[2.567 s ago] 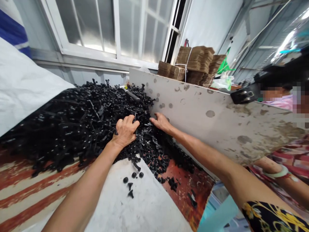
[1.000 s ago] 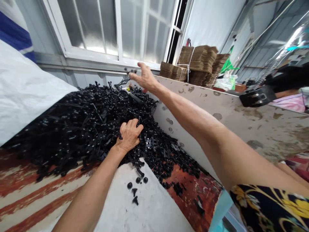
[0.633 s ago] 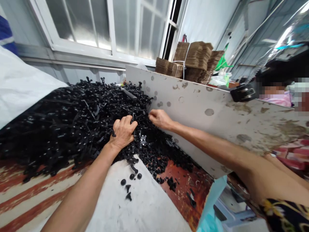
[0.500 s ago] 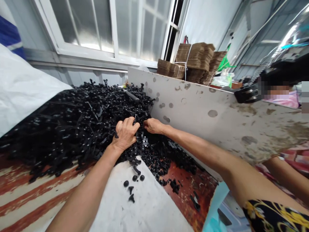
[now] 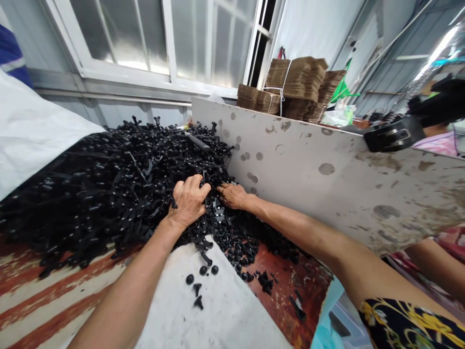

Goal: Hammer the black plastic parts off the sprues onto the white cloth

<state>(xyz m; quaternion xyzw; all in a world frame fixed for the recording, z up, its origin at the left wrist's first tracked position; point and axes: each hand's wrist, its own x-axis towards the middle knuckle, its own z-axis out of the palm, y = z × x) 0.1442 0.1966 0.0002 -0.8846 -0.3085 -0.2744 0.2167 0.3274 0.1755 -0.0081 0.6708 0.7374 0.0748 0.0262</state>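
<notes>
A big heap of small black plastic parts [image 5: 109,184], many with round ends and thin stems, covers the back of the table. My left hand [image 5: 188,199] is closed at the heap's front right side, its fingers curled round a black plastic part [image 5: 204,178] that pokes up by the thumb. Just to its right, my right hand [image 5: 234,195] has its fingers loosely stretched out and touching the parts, with no held piece visible. Below both hands lie loose round black pieces [image 5: 243,252]. A few more rest on the white sheet [image 5: 203,320].
A stained grey board [image 5: 301,160] stands upright along the right. Tied cardboard stacks [image 5: 298,82] are behind it. A white sack [image 5: 39,126] lies over the heap's left side. The red tabletop [image 5: 279,300] shows in front. Another person's arm [image 5: 436,261] is at far right.
My right hand has shifted slightly down and right, and its fingers have gone from curled to stretched out. My left hand stays in place with its grip unchanged.
</notes>
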